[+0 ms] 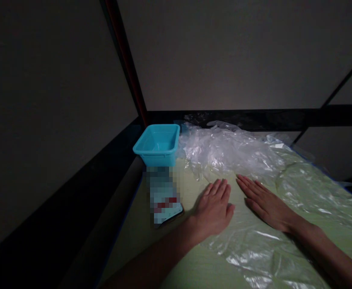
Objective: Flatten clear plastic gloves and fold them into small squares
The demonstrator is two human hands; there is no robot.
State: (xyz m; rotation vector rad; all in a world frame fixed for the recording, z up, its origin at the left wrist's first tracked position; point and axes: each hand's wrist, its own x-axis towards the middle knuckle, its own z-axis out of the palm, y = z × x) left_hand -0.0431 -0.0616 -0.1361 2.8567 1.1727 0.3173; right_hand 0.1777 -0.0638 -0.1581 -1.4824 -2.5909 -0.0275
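My left hand [213, 208] lies flat, palm down, with its fingers stretched out on the pale green tabletop [140, 237], at the edge of a clear plastic sheet [254, 160]. My right hand [265, 202] also lies flat and open on the plastic sheet, just right of the left hand, fingers pointing up and left. Neither hand holds anything. The sheet is crumpled into a heap behind the hands and spreads over the right side of the table.
A turquoise plastic tub [158, 144] stands at the table's far left corner. A blurred flat object [164, 194], like a phone, lies in front of it, left of my left hand. Dark frame bars [254, 118] and grey walls enclose the table.
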